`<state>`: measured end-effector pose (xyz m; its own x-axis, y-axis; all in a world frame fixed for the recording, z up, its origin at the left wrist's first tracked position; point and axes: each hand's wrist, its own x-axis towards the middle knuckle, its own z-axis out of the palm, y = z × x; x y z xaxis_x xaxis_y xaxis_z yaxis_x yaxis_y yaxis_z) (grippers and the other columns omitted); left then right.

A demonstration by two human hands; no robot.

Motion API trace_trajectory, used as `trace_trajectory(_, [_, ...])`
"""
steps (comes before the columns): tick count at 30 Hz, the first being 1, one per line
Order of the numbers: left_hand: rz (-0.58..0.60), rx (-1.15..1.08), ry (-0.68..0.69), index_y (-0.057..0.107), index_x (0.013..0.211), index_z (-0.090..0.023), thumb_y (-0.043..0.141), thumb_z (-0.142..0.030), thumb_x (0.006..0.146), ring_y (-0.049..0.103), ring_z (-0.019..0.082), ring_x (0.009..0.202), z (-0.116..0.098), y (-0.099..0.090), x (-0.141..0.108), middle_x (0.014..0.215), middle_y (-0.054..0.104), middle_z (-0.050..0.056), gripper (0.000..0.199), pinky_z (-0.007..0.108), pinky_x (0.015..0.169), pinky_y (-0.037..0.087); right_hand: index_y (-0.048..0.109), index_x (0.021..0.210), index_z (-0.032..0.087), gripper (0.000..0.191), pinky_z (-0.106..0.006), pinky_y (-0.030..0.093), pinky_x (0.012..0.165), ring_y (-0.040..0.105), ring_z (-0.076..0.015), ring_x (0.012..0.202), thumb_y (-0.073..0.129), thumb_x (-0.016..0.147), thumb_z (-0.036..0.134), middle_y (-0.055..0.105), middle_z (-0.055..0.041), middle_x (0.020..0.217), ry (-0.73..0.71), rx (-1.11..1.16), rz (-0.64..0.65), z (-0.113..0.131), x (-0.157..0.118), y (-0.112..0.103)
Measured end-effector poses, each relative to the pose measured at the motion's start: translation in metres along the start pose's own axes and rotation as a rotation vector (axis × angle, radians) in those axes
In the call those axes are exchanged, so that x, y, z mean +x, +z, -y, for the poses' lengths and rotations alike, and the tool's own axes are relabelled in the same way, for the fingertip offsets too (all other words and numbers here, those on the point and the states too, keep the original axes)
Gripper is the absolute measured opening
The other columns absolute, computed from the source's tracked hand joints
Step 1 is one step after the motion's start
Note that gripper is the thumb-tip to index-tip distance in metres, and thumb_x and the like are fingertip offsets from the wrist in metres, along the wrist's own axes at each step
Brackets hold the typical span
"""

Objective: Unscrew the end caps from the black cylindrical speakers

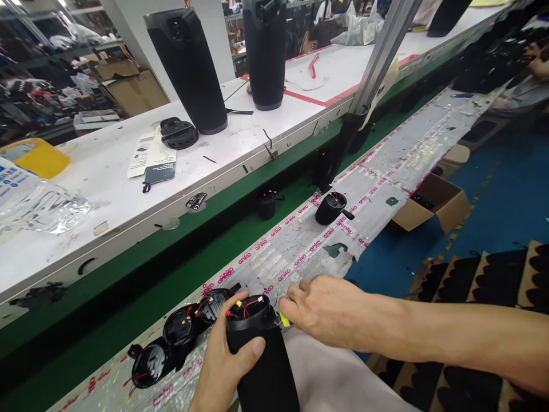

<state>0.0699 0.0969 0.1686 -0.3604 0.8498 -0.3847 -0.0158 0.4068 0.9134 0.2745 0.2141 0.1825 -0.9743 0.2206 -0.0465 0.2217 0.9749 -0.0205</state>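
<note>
My left hand (pixel 225 355) is wrapped round the upper part of a black cylindrical speaker body (pixel 270 369), tilted in front of my lap. Red wires (pixel 249 309) with small white and yellow plugs show in its open top. Close to the right side of that rim, my right hand (pixel 323 306) is closed, with a small yellow piece (pixel 284 319) sticking out below its fingers. What the yellow piece belongs to is hidden. Beside my left hand several short black speaker housings (pixel 178 326) with loose wires lie on the plastic-covered ledge (pixel 274 266).
Another short housing (pixel 330 208) stands farther along the ledge. On the white bench (pixel 115 200) are two tall black speakers (pixel 265 57), a black cap (pixel 178 133), leaflets (pixel 143 151), yellow tape (pixel 38 155) and plastic bags. Cartons (pixel 450 200) and divided trays of black parts stand at the right.
</note>
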Motion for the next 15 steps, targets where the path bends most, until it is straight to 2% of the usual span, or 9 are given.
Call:
trace_trajectory(4, [0.122, -0.052, -0.047, 0.062, 0.133, -0.024, 0.086, -0.059, 0.063, 0.066, 0.037, 0.109, 0.004, -0.004, 0.006, 0.117, 0.074, 0.01, 0.081, 0.043, 0.096, 0.048, 0.051, 0.097, 0.019, 0.011, -0.036, 0.017, 0.044, 0.055, -0.0179, 0.055, 0.053, 0.092, 0.009, 0.061, -0.0009, 0.074, -0.003, 0.037, 0.027, 0.002, 0.003, 0.0])
trace_trajectory(6, [0.127, -0.116, -0.066, 0.063, 0.132, -0.022, 0.085, -0.058, 0.066, 0.067, 0.037, 0.109, 0.011, -0.005, 0.009, 0.116, 0.075, 0.012, 0.078, 0.044, 0.097, 0.048, 0.051, 0.099, 0.019, 0.003, -0.036, 0.017, 0.044, 0.057, -0.0176, 0.056, 0.054, 0.099, 0.018, 0.062, -0.0007, 0.076, 0.023, 0.068, 0.025, 0.003, 0.004, 0.002])
trace_trajectory(12, [0.091, -0.21, -0.09, 0.066, 0.13, -0.021, 0.084, -0.053, 0.069, 0.066, 0.035, 0.112, 0.02, -0.002, 0.01, 0.117, 0.075, 0.012, 0.071, 0.04, 0.098, 0.048, 0.054, 0.101, 0.018, 0.028, -0.036, 0.021, 0.046, 0.063, -0.0198, 0.058, 0.05, 0.107, 0.044, 0.067, -0.0025, 0.078, 0.081, 0.124, -0.015, 0.005, 0.007, 0.013])
trace_trajectory(15, [0.144, -0.317, -0.09, 0.066, 0.131, -0.021, 0.085, -0.052, 0.064, 0.068, 0.035, 0.106, 0.018, 0.0, 0.012, 0.115, 0.075, 0.011, 0.075, 0.039, 0.092, 0.051, 0.055, 0.096, 0.019, 0.033, -0.035, 0.027, 0.048, 0.066, -0.0201, 0.063, 0.046, 0.107, 0.049, 0.069, -0.0017, 0.079, 0.082, 0.231, -0.123, 0.004, 0.006, 0.026])
